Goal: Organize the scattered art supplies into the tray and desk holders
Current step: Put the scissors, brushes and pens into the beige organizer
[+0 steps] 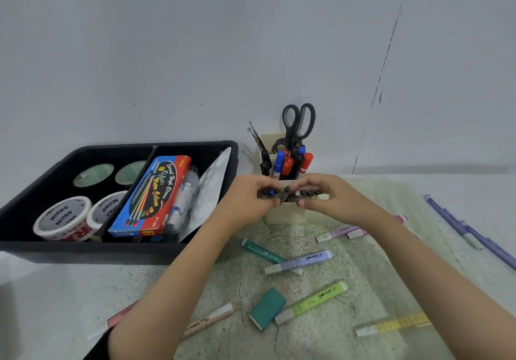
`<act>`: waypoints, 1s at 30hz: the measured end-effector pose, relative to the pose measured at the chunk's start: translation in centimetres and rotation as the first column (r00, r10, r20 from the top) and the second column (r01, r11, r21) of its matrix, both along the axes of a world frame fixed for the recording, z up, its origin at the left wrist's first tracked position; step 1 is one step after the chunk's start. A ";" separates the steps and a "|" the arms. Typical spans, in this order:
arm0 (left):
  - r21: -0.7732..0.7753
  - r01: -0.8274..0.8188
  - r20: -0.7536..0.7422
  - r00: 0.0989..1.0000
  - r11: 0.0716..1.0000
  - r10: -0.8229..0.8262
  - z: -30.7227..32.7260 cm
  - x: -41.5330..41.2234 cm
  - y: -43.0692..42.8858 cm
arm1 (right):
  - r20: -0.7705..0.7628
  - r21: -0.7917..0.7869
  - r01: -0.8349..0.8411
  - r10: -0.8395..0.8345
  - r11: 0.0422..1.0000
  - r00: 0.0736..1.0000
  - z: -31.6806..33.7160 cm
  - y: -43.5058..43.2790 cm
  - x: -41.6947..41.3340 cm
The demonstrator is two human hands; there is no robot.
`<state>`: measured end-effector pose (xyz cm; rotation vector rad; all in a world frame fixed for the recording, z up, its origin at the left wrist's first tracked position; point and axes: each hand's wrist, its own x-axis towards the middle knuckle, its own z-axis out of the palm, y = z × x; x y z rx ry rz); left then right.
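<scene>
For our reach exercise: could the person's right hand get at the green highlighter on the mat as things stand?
Probably not at once: the right hand and left hand both grip a bundle of pens. The green highlighter itself lies uncovered, just beside the teal eraser, so once the hand is freed the way looks open.

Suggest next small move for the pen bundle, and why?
Probably lower the pen bundle, held between left hand and right hand, into the cream holder directly behind it; its front compartment looks open, while highlighters wait on the mat.
</scene>
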<state>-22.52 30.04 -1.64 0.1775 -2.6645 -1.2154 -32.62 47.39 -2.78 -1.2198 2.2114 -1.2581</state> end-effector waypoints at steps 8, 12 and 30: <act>0.038 0.046 -0.057 0.997 0.998 -0.043 0.0 0.2 -0.2 | -0.015 0.021 0.030 -0.030 0.999 0.999 0.1 0.5 -0.1; 0.058 0.025 -0.046 0.999 0.998 -0.023 -0.2 0.0 -0.2 | -0.007 -0.017 0.060 -0.060 0.998 0.998 -0.3 0.6 -0.1; -0.029 0.038 0.023 0.999 0.999 -0.037 -0.3 0.1 0.4 | -0.082 -0.039 0.105 -0.108 0.994 0.991 -0.9 0.3 0.7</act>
